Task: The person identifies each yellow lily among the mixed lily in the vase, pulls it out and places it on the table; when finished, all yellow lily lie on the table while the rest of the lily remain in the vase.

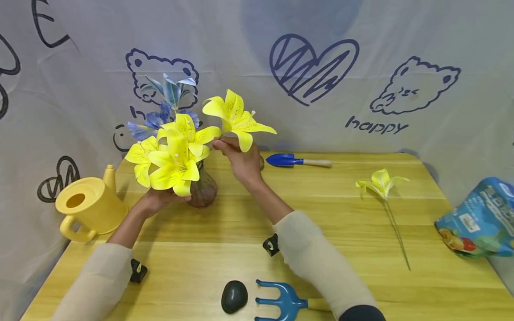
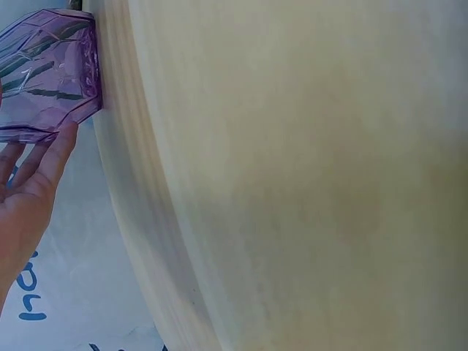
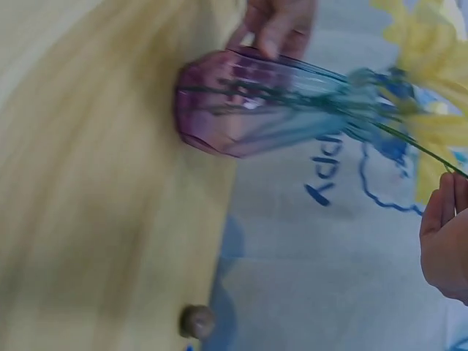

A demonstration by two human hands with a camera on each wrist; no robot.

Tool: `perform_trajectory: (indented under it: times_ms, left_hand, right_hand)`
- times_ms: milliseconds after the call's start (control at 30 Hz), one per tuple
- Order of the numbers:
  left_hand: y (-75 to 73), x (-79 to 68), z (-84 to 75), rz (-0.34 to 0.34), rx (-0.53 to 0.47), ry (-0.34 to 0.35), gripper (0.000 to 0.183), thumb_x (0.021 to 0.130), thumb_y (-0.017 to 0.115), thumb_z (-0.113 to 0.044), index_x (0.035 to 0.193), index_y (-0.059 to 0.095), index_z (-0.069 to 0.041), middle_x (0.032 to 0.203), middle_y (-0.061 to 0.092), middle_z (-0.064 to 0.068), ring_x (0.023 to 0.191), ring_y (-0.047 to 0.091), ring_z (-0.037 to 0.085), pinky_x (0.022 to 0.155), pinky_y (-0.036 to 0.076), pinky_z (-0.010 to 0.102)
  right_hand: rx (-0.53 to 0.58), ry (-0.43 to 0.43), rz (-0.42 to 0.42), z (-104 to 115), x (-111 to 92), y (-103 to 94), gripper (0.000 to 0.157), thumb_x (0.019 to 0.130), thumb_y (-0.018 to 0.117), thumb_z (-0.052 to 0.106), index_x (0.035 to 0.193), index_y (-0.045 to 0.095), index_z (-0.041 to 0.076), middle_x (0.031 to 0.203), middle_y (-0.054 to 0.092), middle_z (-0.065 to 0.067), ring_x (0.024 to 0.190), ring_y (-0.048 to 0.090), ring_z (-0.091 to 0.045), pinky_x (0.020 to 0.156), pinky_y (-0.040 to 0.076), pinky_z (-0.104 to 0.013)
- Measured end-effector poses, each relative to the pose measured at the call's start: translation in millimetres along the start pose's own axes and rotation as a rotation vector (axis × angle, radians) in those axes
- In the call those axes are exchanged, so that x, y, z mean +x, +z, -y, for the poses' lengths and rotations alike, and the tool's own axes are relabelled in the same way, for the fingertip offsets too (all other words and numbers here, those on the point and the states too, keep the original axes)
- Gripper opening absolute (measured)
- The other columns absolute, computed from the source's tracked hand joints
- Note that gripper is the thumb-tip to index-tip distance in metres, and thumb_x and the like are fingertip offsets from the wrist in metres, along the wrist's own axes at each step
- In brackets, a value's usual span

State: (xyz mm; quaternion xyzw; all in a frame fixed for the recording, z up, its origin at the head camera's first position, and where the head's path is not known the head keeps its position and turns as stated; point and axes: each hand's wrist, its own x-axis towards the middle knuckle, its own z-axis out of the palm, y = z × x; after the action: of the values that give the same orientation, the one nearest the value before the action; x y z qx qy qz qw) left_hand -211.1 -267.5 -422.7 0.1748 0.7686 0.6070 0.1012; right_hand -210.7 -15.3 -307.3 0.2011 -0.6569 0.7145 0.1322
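Fingers of the right hand [image 1: 244, 162] pinch the green stem [image 3: 418, 145] of a yellow, star-shaped lily [image 1: 237, 121], slanting down leftward to the mouth of a faceted purple-teal translucent vase [image 3: 252, 126], gripped by the left hand [image 1: 162, 199] toward the tabletop's [image 1: 329, 200] far-left corner.

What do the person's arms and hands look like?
The left sleeve and right sleeve are cream and end short of the wrists. A dark patch shows at the right one's upper end. The left hand and right hand wear no gloves. A small black piece shows beside each sleeve; I can't tell if it's worn.
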Motion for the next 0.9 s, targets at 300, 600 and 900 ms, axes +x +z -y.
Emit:
perform_trajectory:
  times_ms: [300,600,900]
  left_hand:
    - [6.7,-5.2,-21.3,0.008,-0.03,-0.01,0.045,0.075,0.063,0.008,0.113,0.048,-0.011,0.102,0.051,0.009,0.088,0.051,0.011,0.072,0.047,0.031]
    - [-0.9,-2.2,-7.4,0.002,-0.002,0.005,0.052,0.075,0.064,0.007,0.119,0.044,-0.011,0.106,0.049,0.007,0.09,0.051,0.013,0.071,0.047,0.029]
    - [-2.7,1.6,3.2,0.021,0.012,0.015,0.054,0.076,0.066,0.0,0.123,0.042,-0.012,0.11,0.048,0.009,0.095,0.05,0.016,0.073,0.047,0.028]
  right_hand:
    - [0.031,-0.056,-0.108,46.3,7.4,-64.0,0.017,0.081,0.061,0.003,0.09,0.061,-0.012,0.086,0.066,-0.014,0.077,0.062,-0.02,0.073,0.049,-0.034]
    - [-0.291,0.061,-0.16,35.3,-18.5,-187.8,0.024,0.083,0.062,0.016,0.094,0.063,-0.005,0.085,0.065,-0.007,0.077,0.06,-0.016,0.072,0.048,-0.023]
    - [-0.763,0.239,0.082,-7.8,-72.3,-261.1,0.03,0.088,0.053,0.03,0.093,0.066,0.003,0.083,0.065,-0.008,0.074,0.059,-0.019,0.06,0.047,-0.019]
